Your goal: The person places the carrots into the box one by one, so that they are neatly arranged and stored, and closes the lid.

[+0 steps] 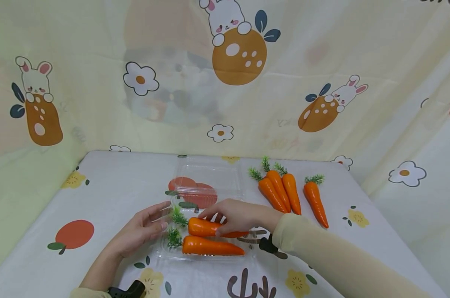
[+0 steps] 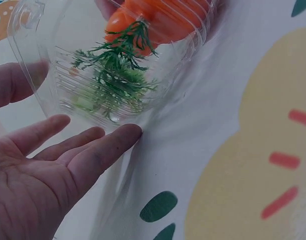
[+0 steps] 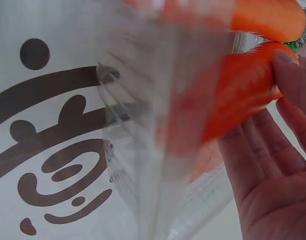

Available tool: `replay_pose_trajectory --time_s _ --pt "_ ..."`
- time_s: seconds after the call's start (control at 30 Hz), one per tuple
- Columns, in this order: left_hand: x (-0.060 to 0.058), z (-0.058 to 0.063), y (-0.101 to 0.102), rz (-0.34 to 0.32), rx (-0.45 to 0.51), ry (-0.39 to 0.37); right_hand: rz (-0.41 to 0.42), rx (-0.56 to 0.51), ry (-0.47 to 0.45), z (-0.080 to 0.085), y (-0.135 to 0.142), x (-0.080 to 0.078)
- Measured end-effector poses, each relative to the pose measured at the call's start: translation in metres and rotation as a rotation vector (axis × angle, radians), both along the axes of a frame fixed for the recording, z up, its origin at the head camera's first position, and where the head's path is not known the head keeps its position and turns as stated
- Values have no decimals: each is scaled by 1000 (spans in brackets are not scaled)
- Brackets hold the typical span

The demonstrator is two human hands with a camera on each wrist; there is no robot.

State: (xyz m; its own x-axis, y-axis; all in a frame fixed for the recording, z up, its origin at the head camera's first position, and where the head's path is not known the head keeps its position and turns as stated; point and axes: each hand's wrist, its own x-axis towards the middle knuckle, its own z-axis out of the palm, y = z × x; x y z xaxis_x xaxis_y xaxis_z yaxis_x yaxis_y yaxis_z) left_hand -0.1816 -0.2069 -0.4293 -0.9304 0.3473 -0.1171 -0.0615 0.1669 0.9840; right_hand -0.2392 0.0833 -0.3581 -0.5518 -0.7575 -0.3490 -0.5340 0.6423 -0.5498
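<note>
A clear plastic clamshell box [image 1: 195, 258] lies with its lid [image 1: 230, 178] folded back on the cloth. Along its front side rests an orange carrot [image 1: 211, 246] with a green leafy top. Behind that one, a second carrot [image 1: 199, 227] lies in the box, its leaves toward the left end. My right hand [image 1: 237, 214] pinches this second carrot between thumb and fingers from above. At the box's left end, my left hand [image 1: 140, 229] has its fingers spread and relaxed, fingertips [image 2: 133, 131] right at the ridged wall.
Right of the box, three carrots [image 1: 278, 190] lie bunched together, and a single carrot [image 1: 314, 203] lies farther right. A white printed cloth [image 1: 116, 186] covers the table. Behind it hangs a cream curtain [image 1: 172, 136] with rabbits and flowers.
</note>
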Motion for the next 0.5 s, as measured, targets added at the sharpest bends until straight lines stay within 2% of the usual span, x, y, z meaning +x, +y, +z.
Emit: replay_pose_trajectory --time_s 0.23,0.5 --pt "0 0 -1 -12 18 -3 -10 56 -19 -3 -6 0" --pt "0 0 -1 -14 6 -4 -7 67 -32 -4 -7 1"
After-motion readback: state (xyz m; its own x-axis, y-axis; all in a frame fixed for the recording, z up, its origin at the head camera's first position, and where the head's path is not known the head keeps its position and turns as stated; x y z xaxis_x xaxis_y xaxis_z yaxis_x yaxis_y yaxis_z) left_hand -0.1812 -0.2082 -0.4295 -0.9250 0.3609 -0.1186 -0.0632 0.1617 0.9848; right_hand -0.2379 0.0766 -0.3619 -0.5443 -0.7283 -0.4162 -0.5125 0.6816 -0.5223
